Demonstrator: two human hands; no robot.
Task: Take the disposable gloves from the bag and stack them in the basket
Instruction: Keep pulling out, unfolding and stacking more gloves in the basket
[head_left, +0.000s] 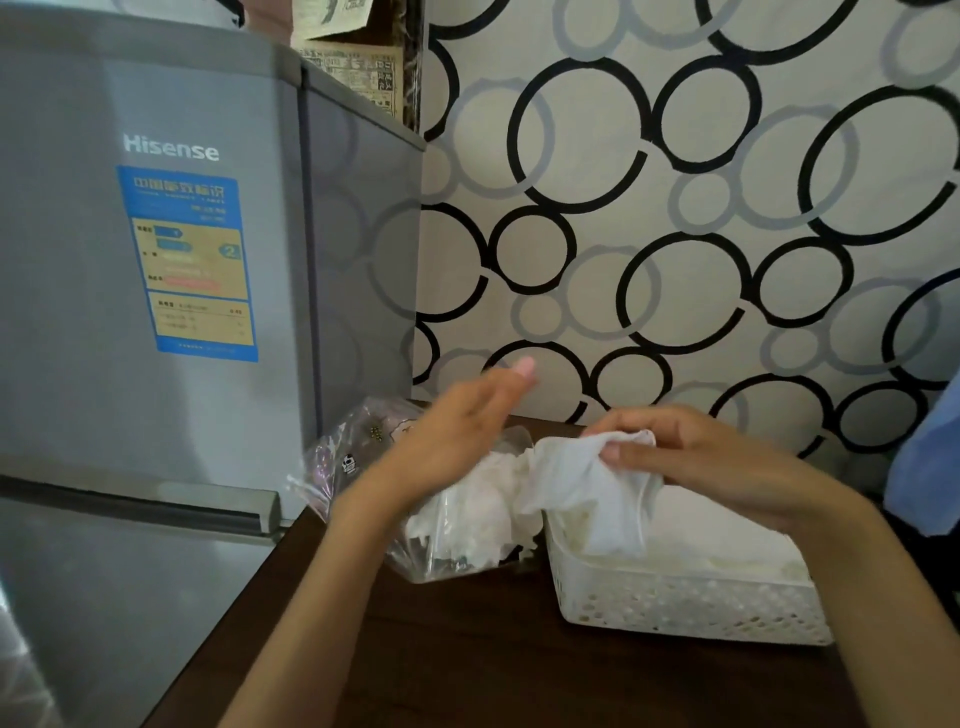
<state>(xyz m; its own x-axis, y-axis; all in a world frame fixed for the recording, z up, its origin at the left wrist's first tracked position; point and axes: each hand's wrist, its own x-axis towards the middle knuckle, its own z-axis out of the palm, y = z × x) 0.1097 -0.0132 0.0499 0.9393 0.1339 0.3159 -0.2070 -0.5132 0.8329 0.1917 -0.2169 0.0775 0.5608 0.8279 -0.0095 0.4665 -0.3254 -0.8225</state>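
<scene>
disposable gloves (587, 488) drape from the right hand (691, 457), its grip pinching them above the white basket (675, 597) for stacking; left hand (457, 436), grip released, steadies the clear bag (363, 467) on the dark surface (467, 649)

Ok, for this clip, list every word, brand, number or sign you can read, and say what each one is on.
"Hisense": brand on the fridge door.
"2": digit on the blue and yellow label on that door; its Chinese heading and small print are too blurred to read.
Printed papers on top of the fridge: dense print, unreadable.
Clear bag: small printed marks, too small to read.
Basket: no text visible.
</scene>
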